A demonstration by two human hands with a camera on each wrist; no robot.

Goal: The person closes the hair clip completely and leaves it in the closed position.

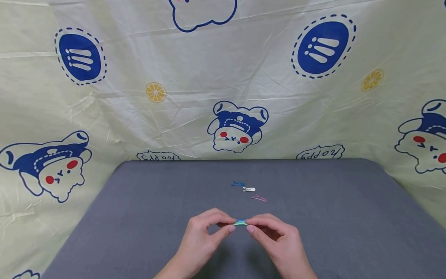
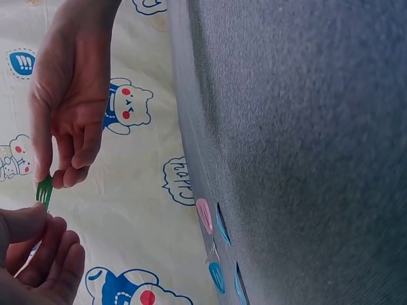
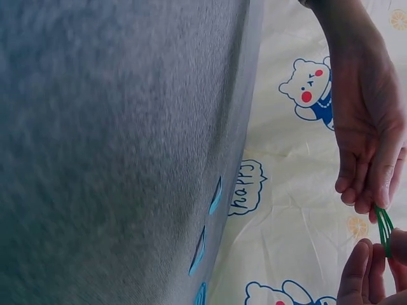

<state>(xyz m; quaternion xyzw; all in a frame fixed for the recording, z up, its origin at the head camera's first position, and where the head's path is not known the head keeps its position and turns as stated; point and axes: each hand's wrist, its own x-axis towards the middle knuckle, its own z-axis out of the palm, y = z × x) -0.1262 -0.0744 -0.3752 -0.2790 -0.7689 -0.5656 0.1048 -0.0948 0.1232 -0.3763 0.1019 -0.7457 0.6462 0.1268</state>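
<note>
In the head view, a small green hair clip (image 1: 240,223) with a blue strip along its far edge spans the gap between both hands, above the grey table. My left hand (image 1: 205,232) pinches one end of it between thumb and index finger. At the opposite end, my right hand (image 1: 278,234) pinches it the same way. Narrow slots show along the green clip (image 3: 384,230) in the right wrist view. Fingertips hide both ends of the green clip (image 2: 44,190) in the left wrist view.
Beyond the hands, a blue hair clip (image 1: 238,183), a white hair clip (image 1: 249,189) and a pink hair clip (image 1: 259,198) lie in a slanting row on the grey table (image 1: 156,201). A printed cloth (image 1: 195,77) hangs behind the table's far edge.
</note>
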